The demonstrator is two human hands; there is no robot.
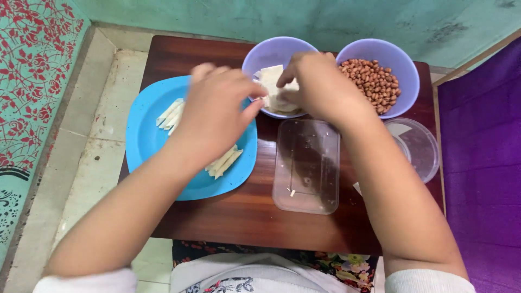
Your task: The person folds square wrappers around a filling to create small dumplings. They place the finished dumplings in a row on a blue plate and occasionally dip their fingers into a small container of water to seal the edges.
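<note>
Both hands at lilac bowl (266, 54) on wooden table (244, 217). Right hand (317, 87) pinching white pastry sheets (271, 81) inside bowl. Left hand (214, 111) fingers loosely curled, thumb at rim, above blue plate (144, 135) bearing folded strips (171, 114).

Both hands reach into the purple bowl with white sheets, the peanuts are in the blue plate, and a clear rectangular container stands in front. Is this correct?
Not quite. The head view shows the peanuts in a second purple bowl, not in the blue plate, which holds pale folded strips. The rest is right: left hand and right hand are at the purple bowl with white sheets, with the clear rectangular container in front.
</note>
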